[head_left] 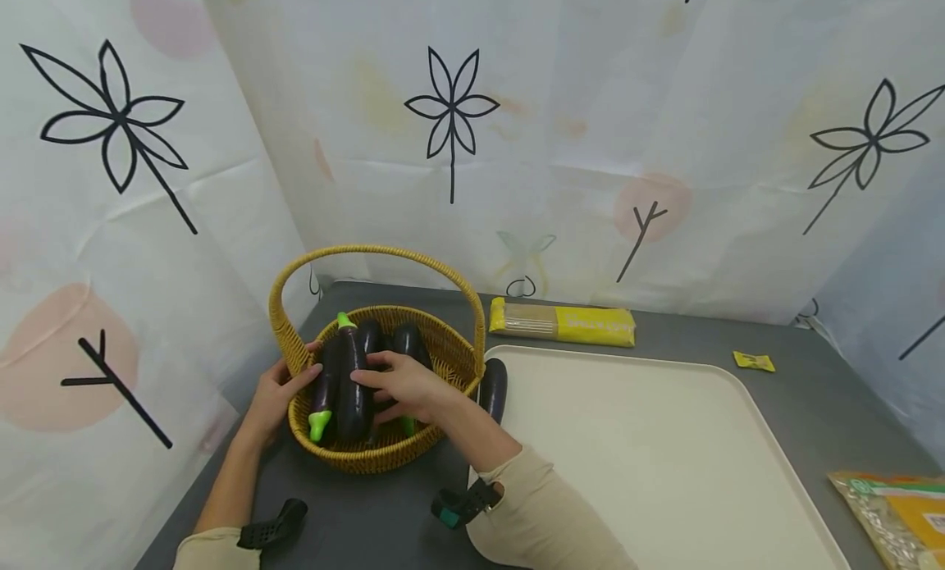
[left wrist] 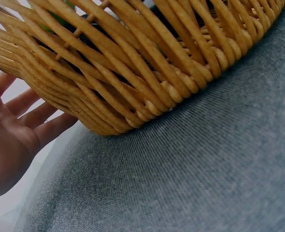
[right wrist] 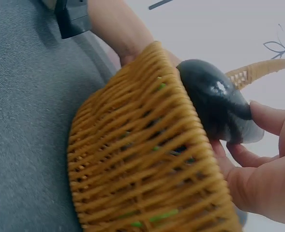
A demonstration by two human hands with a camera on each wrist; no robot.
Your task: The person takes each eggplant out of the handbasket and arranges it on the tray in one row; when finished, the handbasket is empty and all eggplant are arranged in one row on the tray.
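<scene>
A wicker basket [head_left: 384,459] with a tall arched handle holds several dark eggplants, some with bright green caps. My right hand [head_left: 409,387] reaches over the basket and grips a large eggplant [head_left: 354,389], its green cap pointing away. In the right wrist view, thumb and fingers lie on either side of that eggplant [right wrist: 212,96], above the rim. My left hand [head_left: 275,396] holds the basket's left side, thumb over the rim. The left wrist view shows its fingers [left wrist: 45,116] spread against the outer weave. Another eggplant [head_left: 325,389] lies beside the gripped one, green cap toward me.
Right of the basket lies a large cream tray [head_left: 627,447], with one eggplant [head_left: 493,388] at its left edge. Behind it is a yellow noodle packet [head_left: 561,322]. A small yellow sachet [head_left: 753,361] and a clear-and-orange bag [head_left: 897,517] lie on the right. Patterned cloth surrounds the grey table.
</scene>
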